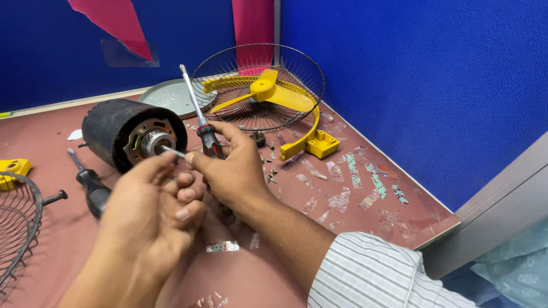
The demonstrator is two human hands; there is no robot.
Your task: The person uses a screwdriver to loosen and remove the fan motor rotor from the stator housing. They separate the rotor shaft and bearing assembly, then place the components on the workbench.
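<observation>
With my right hand (pixel 234 171) closed around the screwdriver (pixel 200 117) and my left hand (pixel 154 205) pinching a thin pin (pixel 173 151) beside the motor (pixel 134 134) on the table, I fear a loose pinch dropping it.

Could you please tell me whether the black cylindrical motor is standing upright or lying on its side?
On its side. The black cylindrical motor rests on the reddish table, its round open face and metal shaft pointing sideways towards the hands.
</observation>
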